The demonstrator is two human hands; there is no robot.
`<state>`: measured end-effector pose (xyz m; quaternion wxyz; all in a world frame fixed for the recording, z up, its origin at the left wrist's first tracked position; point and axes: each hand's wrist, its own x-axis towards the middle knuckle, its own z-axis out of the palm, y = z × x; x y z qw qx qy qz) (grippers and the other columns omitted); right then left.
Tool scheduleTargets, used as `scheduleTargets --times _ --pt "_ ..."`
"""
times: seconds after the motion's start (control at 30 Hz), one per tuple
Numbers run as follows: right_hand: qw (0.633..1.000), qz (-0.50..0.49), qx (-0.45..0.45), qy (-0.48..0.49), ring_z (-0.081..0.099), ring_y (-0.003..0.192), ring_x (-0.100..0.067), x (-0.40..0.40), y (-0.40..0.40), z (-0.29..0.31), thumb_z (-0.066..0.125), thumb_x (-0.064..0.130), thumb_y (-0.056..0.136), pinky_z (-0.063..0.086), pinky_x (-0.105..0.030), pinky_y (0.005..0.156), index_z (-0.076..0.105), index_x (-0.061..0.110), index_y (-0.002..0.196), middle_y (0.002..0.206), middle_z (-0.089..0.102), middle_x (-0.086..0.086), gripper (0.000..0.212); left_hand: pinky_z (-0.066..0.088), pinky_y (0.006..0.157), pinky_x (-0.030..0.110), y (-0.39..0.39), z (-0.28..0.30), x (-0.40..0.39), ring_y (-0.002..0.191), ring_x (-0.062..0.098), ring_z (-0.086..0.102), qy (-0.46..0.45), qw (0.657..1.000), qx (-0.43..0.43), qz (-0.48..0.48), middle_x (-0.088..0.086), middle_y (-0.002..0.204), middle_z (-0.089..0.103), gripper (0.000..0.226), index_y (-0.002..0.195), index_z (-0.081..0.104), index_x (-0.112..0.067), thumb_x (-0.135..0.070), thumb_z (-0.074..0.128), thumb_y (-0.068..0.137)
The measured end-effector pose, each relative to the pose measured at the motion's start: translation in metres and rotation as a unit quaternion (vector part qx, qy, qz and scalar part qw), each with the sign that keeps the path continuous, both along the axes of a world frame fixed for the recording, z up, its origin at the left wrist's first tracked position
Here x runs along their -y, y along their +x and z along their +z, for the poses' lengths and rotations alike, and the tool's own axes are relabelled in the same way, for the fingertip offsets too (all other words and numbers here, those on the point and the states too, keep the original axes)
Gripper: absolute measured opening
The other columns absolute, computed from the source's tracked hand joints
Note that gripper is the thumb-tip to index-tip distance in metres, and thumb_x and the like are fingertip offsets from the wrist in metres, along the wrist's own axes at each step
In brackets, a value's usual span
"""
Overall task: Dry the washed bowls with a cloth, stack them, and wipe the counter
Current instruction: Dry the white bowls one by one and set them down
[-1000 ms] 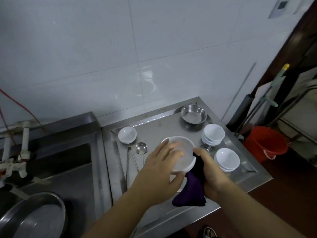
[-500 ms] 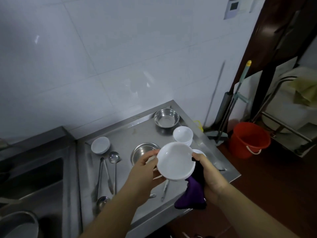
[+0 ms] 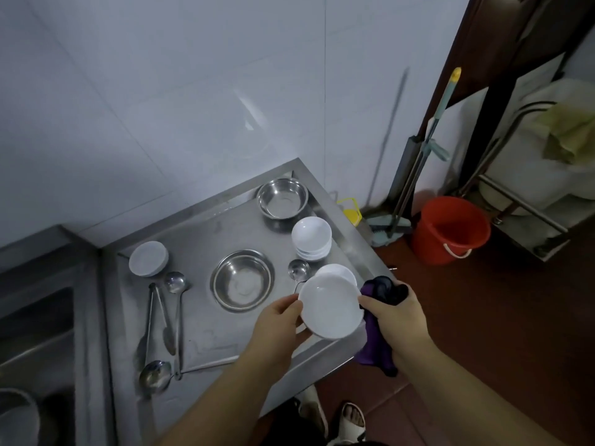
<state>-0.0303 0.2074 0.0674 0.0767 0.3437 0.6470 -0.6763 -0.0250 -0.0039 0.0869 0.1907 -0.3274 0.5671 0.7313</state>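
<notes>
The steel counter (image 3: 206,336) fills the lower left, set against a white tiled wall (image 3: 193,91), with a sink (image 3: 35,342) adjoining on its left. On the floor to the right stands a red bucket (image 3: 450,230), and a mop (image 3: 428,149) leans in the corner beside it.

On the counter, a steel bowl (image 3: 242,280) sits near the middle. A second steel bowl (image 3: 282,197) sits in the far corner. A stack of white bowls (image 3: 311,238) stands at the right edge, just in front of that second steel bowl. One small white bowl (image 3: 148,259) rests alone at the far left of the counter. Tongs (image 3: 154,320) and two ladles (image 3: 175,317) lie on the left part of the counter. A small steel cup (image 3: 299,270) sits between the middle steel bowl and another white bowl (image 3: 339,272) at the right edge.

A white bowl (image 3: 330,309) is held above the counter's front right corner, tilted towards the camera, partly covering the one behind it. The left hand (image 3: 278,326) grips its left rim, thumb on the inner face. The right hand (image 3: 394,320) grips a purple cloth (image 3: 373,336), with its thumb touching the bowl's right rim. The cloth hangs below the hand, off the counter edge.
</notes>
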Motion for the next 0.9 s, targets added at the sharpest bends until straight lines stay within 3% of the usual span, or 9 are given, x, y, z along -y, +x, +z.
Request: scheduleTargets --times 0.07,0.17,0.27,0.37,0.47,0.6,0.73,0.9 --pt "1.000 -0.010 0.013 0.021 0.072 0.069 -0.004 -0.001 -0.012 -0.010 0.097 0.026 0.068 0.053 -0.022 0.052 0.062 0.050 0.090 0.080 0.073 0.020 0.048 0.064 0.072 0.032 -0.013 -0.015 -0.002 0.112 0.027 0.072 0.005 1.000 0.016 0.002 0.012 0.122 0.074 0.016 0.118 0.070 -0.015 -0.013 0.058 0.107" --pt "0.998 -0.007 0.032 0.060 0.070 0.083 -0.010 0.000 -0.031 -0.028 0.096 0.025 0.070 0.051 -0.028 0.063 0.061 0.047 0.093 0.095 0.072 0.013 0.047 0.064 0.074 0.032 -0.034 -0.034 0.001 0.116 0.028 0.069 0.011 0.999 0.036 -0.014 0.012 0.124 0.071 0.015 0.111 0.070 -0.021 -0.013 0.058 0.107" --pt "0.996 -0.007 0.053 0.077 0.070 0.085 -0.012 0.002 -0.045 -0.045 0.096 0.023 0.071 0.050 -0.028 0.064 0.062 0.044 0.095 0.098 0.071 0.011 0.047 0.065 0.081 0.035 -0.053 -0.053 0.006 0.115 0.028 0.070 0.018 0.998 0.045 -0.036 0.011 0.122 0.073 0.018 0.107 0.074 -0.024 -0.013 0.060 0.106" --pt "0.993 -0.005 0.068 0.100 0.067 0.085 -0.009 0.003 -0.058 -0.063 0.095 0.023 0.072 0.050 -0.027 0.065 0.058 0.044 0.093 0.097 0.067 0.014 0.047 0.064 0.077 0.032 -0.070 -0.069 0.006 0.111 0.026 0.072 0.031 0.997 0.069 -0.033 0.011 0.120 0.074 0.017 0.109 0.073 -0.022 -0.011 0.060 0.105" --pt "0.989 -0.005 0.085 0.119 0.063 0.081 -0.005 0.001 -0.068 -0.079 0.094 0.023 0.074 0.047 -0.025 0.062 0.054 0.044 0.091 0.094 0.063 0.017 0.048 0.063 0.071 0.027 -0.080 -0.083 0.001 0.100 0.020 0.078 0.046 0.994 0.098 -0.035 0.006 0.110 0.080 0.017 0.108 0.075 -0.022 -0.012 0.062 0.104" --pt "0.984 0.014 0.093 0.149 0.062 0.080 -0.005 -0.005 -0.085 -0.099 0.091 0.025 0.077 0.047 -0.025 0.063 0.055 0.040 0.111 0.094 0.061 0.020 0.052 0.063 0.067 0.024 -0.098 -0.103 -0.009 0.091 0.014 0.077 0.019 0.993 0.109 -0.028 -0.004 0.094 0.082 0.021 0.098 0.076 -0.027 -0.012 0.063 0.103" --pt "0.981 0.057 0.102 0.156 0.064 0.099 -0.025 -0.013 -0.109 -0.118 0.088 0.025 0.081 0.056 -0.046 0.090 0.053 0.035 0.133 0.103 0.061 0.012 0.064 0.065 0.083 0.033 -0.115 -0.124 -0.022 0.107 0.025 0.072 -0.025 0.993 0.117 -0.002 0.008 0.115 0.074 0.017 0.106 0.072 -0.020 -0.007 0.060 0.103" --pt "0.979 0.093 0.106 0.150 0.063 0.101 -0.023 -0.020 -0.126 -0.131 0.086 0.021 0.083 0.051 -0.040 0.087 0.046 0.043 0.122 0.105 0.060 0.017 0.060 0.065 0.091 0.044 -0.116 -0.149 -0.031 0.109 0.029 0.072 -0.067 0.989 0.132 -0.005 0.008 0.117 0.075 0.020 0.113 0.075 -0.020 -0.012 0.061 0.101"
